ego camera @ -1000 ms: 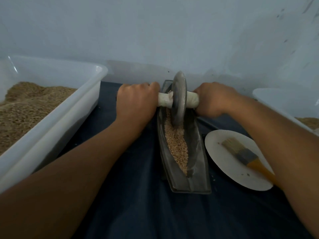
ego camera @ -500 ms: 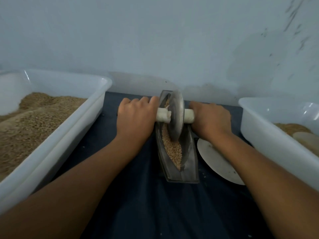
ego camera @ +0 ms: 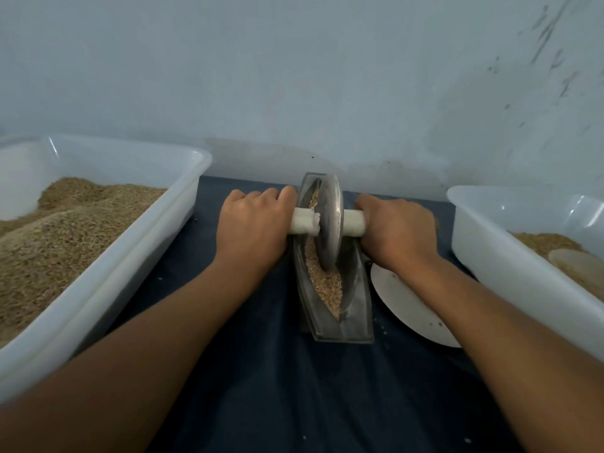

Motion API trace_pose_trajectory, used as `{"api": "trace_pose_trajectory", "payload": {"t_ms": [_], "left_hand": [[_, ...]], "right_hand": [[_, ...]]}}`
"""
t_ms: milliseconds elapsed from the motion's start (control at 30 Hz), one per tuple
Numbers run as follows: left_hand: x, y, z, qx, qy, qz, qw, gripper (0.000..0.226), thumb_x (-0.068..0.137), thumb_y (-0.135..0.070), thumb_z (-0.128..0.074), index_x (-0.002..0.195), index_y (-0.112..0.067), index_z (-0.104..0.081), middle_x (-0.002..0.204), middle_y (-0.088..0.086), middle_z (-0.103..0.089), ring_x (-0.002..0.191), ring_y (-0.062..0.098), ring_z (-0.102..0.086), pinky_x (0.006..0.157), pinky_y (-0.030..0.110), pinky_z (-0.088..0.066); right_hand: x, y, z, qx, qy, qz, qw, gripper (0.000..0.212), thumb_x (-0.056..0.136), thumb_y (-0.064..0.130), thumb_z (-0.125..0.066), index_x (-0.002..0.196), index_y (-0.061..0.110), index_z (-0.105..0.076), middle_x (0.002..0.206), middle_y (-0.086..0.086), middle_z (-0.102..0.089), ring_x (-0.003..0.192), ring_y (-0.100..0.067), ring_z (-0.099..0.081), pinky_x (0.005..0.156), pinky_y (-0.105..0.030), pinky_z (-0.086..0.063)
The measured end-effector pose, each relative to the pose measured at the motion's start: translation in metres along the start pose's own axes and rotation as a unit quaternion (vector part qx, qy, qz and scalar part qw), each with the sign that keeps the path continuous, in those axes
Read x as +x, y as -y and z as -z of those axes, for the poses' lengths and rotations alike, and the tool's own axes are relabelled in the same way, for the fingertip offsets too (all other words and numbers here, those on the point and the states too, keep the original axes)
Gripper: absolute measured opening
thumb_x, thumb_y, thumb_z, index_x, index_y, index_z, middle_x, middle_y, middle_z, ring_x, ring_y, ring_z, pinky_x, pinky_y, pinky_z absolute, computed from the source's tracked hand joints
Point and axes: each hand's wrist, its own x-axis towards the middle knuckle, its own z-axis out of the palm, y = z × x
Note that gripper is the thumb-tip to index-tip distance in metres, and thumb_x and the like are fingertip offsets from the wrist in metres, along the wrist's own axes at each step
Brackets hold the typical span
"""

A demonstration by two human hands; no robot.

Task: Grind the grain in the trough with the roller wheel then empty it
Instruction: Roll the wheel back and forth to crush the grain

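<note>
Head view finds us mid-grind: our left hand (ego camera: 253, 228) and right hand (ego camera: 397, 232) each clench the white axle (ego camera: 353, 223) of the roller wheel (ego camera: 329, 223). Next, we judge, comes a firm roll back through the grain (ego camera: 325, 284) along the trough (ego camera: 359, 308).

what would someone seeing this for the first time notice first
First, the metal roller wheel standing upright in the narrow trough at the centre, over pale grain, with the left hand and right hand each gripping one end of its white handle. Next, the big white tub heaped with grain on the left, and a second tub on the right, beside a white plate.
</note>
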Motion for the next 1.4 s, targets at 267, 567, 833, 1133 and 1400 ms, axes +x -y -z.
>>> {"api": "trace_pose_trajectory", "payload": {"t_ms": [267,567,833,1133,1400], "left_hand": [[0.021,0.002,-0.018,0.009,0.006,0.003,1.0,0.02,0.08,-0.014,-0.054,0.076,-0.021,-0.036,0.062,0.001,-0.054,0.05,0.022,-0.04,0.055,0.033,-0.025],[0.03,0.004,-0.029,-0.009,0.039,0.042,0.998,0.019,0.084,-0.019,-0.057,0.078,-0.022,-0.039,0.064,-0.001,-0.05,0.052,0.019,-0.039,0.056,0.032,-0.026],[0.012,-0.002,-0.013,0.006,0.021,0.041,0.999,0.02,0.081,-0.012,-0.051,0.079,-0.021,-0.034,0.063,-0.002,-0.044,0.051,0.018,-0.036,0.056,0.033,-0.026],[-0.01,-0.008,0.019,0.004,0.015,0.039,0.999,0.021,0.079,-0.011,-0.052,0.083,-0.021,-0.034,0.07,-0.002,-0.049,0.056,0.019,-0.035,0.06,0.034,-0.024],[-0.019,-0.009,0.027,-0.008,0.052,0.051,0.997,0.024,0.077,-0.016,-0.06,0.083,-0.021,-0.037,0.07,-0.004,-0.049,0.055,0.018,-0.037,0.06,0.033,-0.024]], "right_hand": [[0.038,-0.01,-0.007,0.036,0.101,0.021,0.994,0.016,0.075,0.036,-0.067,0.091,0.033,-0.064,0.066,0.008,-0.051,0.054,-0.016,-0.044,0.046,-0.023,-0.025],[0.08,-0.009,0.003,0.044,0.263,0.041,0.963,0.023,0.073,0.034,-0.068,0.094,0.028,-0.066,0.08,0.003,-0.063,0.069,-0.019,-0.062,0.054,-0.026,-0.043],[0.048,-0.008,0.006,0.038,0.138,0.045,0.989,0.017,0.074,0.032,-0.067,0.091,0.033,-0.064,0.071,0.006,-0.059,0.058,-0.015,-0.053,0.047,-0.024,-0.034],[-0.003,0.0,0.016,0.021,0.054,0.007,0.998,0.027,0.072,0.031,-0.068,0.081,0.033,-0.043,0.058,0.011,-0.04,0.048,-0.01,-0.028,0.046,-0.025,-0.014],[-0.01,0.004,0.021,-0.032,0.042,0.017,0.998,0.032,0.07,0.032,-0.069,0.076,0.032,-0.038,0.052,0.011,-0.033,0.045,-0.006,-0.021,0.047,-0.026,-0.006]]}}
